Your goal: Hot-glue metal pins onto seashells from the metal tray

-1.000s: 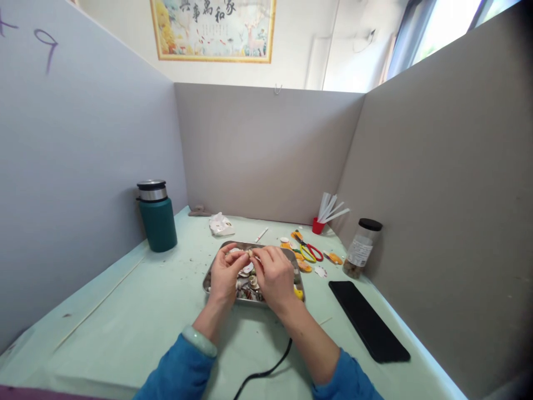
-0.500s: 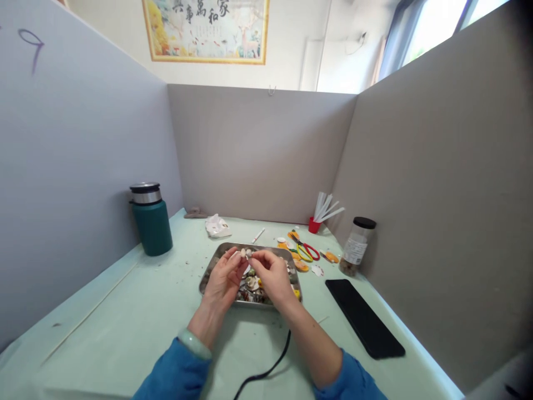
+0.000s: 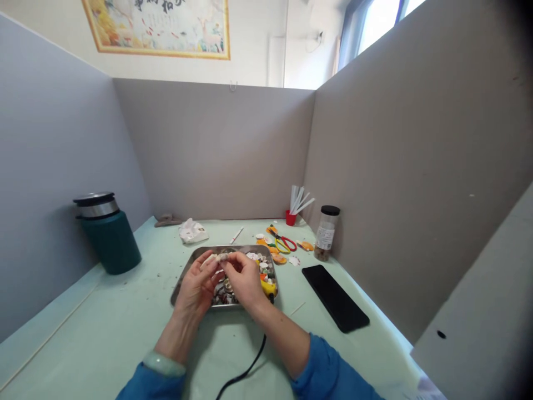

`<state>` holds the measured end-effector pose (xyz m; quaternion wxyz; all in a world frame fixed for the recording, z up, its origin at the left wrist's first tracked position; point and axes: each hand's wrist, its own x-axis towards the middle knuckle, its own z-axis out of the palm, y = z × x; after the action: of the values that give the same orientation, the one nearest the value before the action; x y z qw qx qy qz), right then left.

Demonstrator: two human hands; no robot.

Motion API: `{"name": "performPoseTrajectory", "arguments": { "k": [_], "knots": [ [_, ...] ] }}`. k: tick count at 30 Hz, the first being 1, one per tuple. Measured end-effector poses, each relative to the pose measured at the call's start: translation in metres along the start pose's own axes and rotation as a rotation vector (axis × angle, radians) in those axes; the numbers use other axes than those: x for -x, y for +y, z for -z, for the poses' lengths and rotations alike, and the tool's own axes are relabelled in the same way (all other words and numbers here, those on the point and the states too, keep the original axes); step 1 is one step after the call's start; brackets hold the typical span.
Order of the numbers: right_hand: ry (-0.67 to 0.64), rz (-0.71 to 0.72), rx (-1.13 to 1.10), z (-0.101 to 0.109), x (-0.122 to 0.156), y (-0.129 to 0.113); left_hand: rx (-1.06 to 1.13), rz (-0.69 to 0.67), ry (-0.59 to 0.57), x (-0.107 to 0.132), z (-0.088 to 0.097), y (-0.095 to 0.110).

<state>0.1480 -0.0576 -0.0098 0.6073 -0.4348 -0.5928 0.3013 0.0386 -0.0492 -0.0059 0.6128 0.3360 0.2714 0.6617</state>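
Pinching of a small pale piece is being done by both hands above the metal tray, with fingers drawn in narrow. By the left hand the piece is supported from its side, fingers curved; by the right hand it is gripped between thumb and forefinger. Handling is judged to be partway: the piece is in hand, not set down. Many loose shells are left unheld in the tray, in a mixed heap. No finished item could be made out. Scissors are laid among orange cutouts on the surface beyond the tray's right side, untouched. The piece's outline is partly covered by fingertips; whether one part is held or several joined cannot be told. Much of the heap is hidden by the hands. A yellow tool is half blocked by the right wrist; a black cord appears to be joined to it, its lower end cut off by the frame. The jar's label is too small to be read. The wall poster is cropped along its top.
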Motion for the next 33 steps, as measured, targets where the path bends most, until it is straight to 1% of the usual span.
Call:
{"name": "performPoseTrajectory", "arguments": {
  "k": [3,8,11,15,22,27,33],
  "knots": [
    [-0.008,-0.021,-0.036,0.002,-0.003,0.004,-0.088,-0.126,0.003,0.002,-0.002,-0.001],
    [-0.034,-0.057,-0.071,0.007,-0.006,0.010,-0.280,-0.391,0.003,0.009,-0.006,-0.003],
    [-0.034,-0.049,-0.060,0.008,-0.006,0.010,-0.383,-0.469,-0.042,0.013,-0.007,-0.006],
    [-0.030,-0.034,-0.029,0.009,-0.005,0.009,-0.459,-0.508,-0.075,0.013,-0.006,-0.009],
    [-0.030,-0.054,-0.018,0.009,-0.004,0.012,-0.481,-0.519,-0.077,0.009,-0.006,-0.010],
    [-0.031,-0.097,-0.052,0.009,-0.004,0.012,-0.481,-0.508,-0.081,0.009,-0.007,-0.009],
    [-0.053,-0.194,-0.150,0.009,-0.003,0.007,-0.495,-0.525,-0.071,0.011,-0.005,-0.006]
  ]
}}
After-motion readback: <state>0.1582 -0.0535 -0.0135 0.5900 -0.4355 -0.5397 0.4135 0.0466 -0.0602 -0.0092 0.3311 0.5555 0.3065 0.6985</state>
